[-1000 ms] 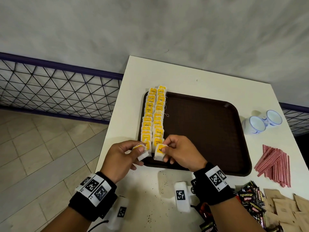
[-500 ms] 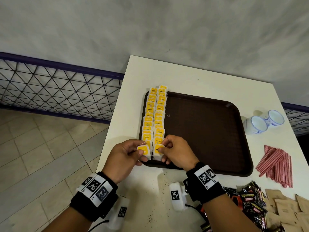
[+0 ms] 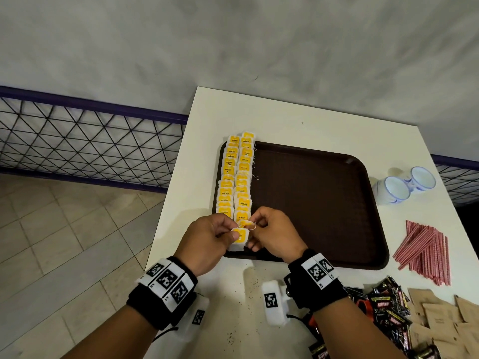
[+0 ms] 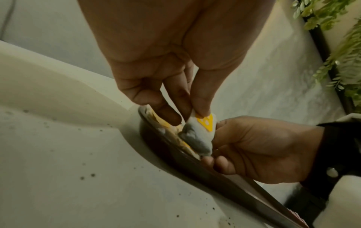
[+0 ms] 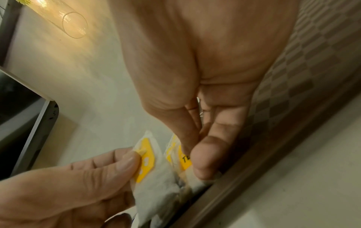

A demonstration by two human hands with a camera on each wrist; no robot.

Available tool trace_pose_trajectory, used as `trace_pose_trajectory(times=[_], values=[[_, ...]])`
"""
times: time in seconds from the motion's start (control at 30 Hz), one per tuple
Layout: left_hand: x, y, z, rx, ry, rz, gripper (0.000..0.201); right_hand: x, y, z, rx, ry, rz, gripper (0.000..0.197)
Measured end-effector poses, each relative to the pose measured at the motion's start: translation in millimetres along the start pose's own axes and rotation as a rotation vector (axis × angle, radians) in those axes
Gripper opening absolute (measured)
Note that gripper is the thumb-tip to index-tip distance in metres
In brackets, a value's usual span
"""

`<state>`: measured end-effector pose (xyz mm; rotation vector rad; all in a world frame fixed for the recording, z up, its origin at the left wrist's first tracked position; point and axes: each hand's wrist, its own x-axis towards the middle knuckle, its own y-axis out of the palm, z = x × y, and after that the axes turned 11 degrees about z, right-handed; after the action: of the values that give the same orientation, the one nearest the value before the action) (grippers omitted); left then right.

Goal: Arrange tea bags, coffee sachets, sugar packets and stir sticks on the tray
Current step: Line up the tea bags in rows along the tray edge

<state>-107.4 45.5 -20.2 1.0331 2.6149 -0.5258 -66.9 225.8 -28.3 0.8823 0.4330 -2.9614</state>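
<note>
A yellow-tagged tea bag (image 3: 239,238), pinched by the left hand (image 3: 207,239) and right hand (image 3: 272,235) over the tray's (image 3: 324,203) near-left corner, ends two tea-bag rows (image 3: 237,180); next, probably, laying it flat, then sachets (image 3: 388,309).

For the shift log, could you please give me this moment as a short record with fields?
tray: brown tray on the white table
on tray: two rows of tea bags along its left side
left hand: left hand pinches a tea bag at the tray's near edge
right hand: right hand pinches a second tea bag
off tray: stir sticks, coffee sachets, brown packets, two cups
</note>
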Motion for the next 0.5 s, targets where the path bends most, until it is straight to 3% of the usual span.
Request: trace_pose_trajectory(times=[0.2, 0.3, 0.5], values=[[7, 13, -5, 0.196, 0.006, 0.007, 0.016, -2, -3, 0, 0.009, 0.01, -0.007, 0.004], [7, 17, -6, 0.306, 0.007, 0.008, 0.009, -3, -4, 1, 0.003, 0.008, -0.004, 0.003], [2, 20, -3, 0.592, 0.147, -0.056, 0.026, -15, -17, 6, -0.087, -0.007, -0.083, 0.008]])
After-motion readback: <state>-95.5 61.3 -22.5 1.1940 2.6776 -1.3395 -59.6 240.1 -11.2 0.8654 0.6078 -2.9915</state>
